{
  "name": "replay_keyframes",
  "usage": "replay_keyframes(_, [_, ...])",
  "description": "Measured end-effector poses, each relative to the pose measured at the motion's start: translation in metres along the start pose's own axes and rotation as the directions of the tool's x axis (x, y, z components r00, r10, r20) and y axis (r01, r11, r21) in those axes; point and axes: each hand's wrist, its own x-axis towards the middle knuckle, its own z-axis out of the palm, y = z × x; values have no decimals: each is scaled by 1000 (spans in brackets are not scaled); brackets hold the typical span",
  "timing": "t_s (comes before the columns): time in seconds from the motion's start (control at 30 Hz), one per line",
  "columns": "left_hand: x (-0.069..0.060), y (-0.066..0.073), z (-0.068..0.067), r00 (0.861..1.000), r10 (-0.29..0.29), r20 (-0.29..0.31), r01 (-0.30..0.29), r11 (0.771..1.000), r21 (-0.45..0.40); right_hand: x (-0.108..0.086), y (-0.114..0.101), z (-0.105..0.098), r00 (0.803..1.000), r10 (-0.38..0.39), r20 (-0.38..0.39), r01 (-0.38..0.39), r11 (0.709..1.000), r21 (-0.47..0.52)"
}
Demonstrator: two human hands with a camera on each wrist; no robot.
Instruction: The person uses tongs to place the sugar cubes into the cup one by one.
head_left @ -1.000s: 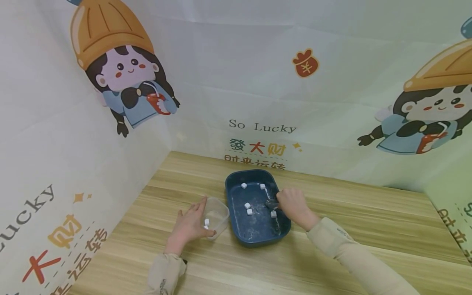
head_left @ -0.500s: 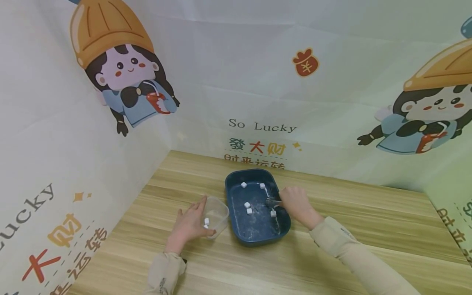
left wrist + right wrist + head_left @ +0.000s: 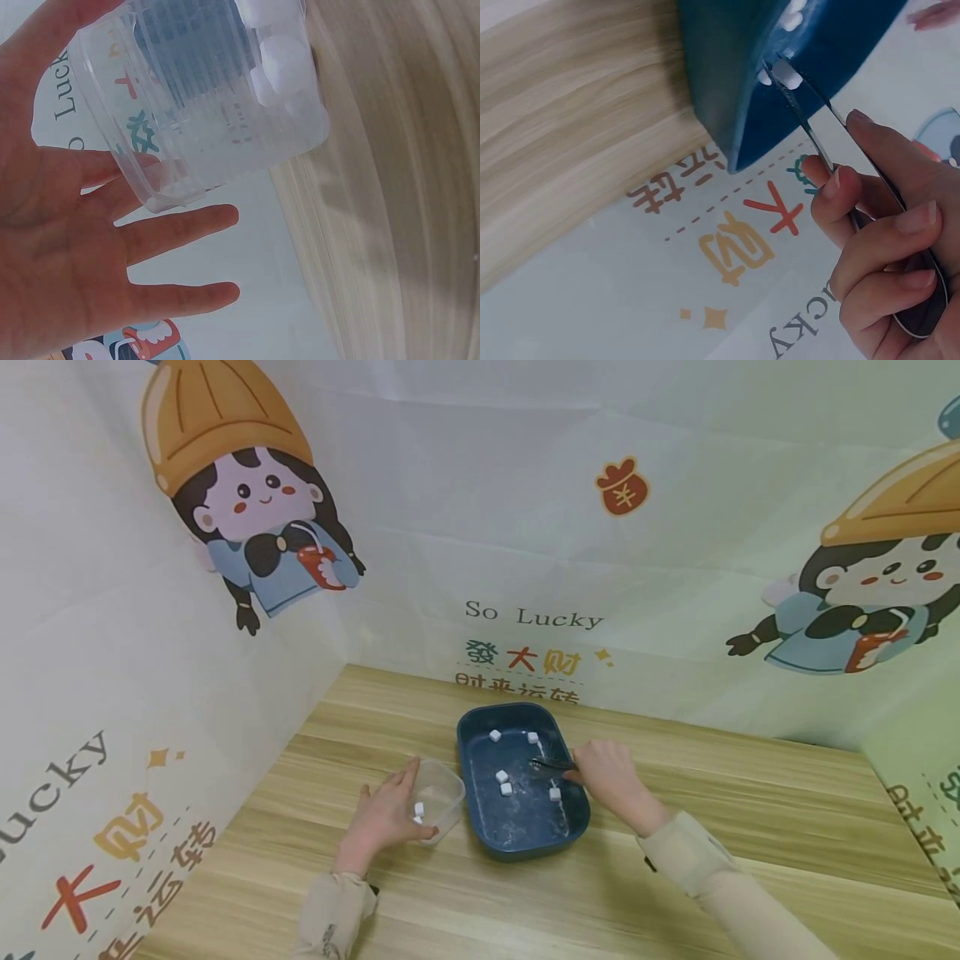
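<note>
In the head view my left hand (image 3: 382,814) holds a small clear plastic container (image 3: 444,793) between thumb and index finger. Its ring and little fingers stick out straight in the left wrist view. White cubes (image 3: 285,64) lie inside that container. My right hand (image 3: 609,777) reaches over the right rim of a dark blue basin (image 3: 480,827), fingers curled round metal tweezers (image 3: 825,150). The tweezers' tips are slightly parted over the basin floor. Seen from the head, they are apart from the white cubes (image 3: 502,776) scattered there; the right wrist view overlaps them with one cube.
Basin and container stand side by side on a wood-grain table (image 3: 675,827). Behind and to the left rises a printed white backdrop (image 3: 480,527). Pale smears mark the basin's floor.
My right hand has shifted slightly to the right, and the tweezers have turned so their tips point left across the basin. My left hand, the container and the cubes stay in place.
</note>
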Motion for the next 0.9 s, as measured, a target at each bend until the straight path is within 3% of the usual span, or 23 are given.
replay_keyframes(0.33, [-1,0,0,1000,-4,-1,4,1000,-11,-9,-5,-8,999,13,-31,-7,980,197])
replay_keyframes(0.67, [-1,1,-1,1000,-5,-1,5,1000,-9,-16,-8,-18,996,82,22,-85,964,253])
replay_keyframes(0.9, [0,0,1,1000,-5,-6,4,1000,-9,-21,-9,-25,993,92,-75,-68,958,277])
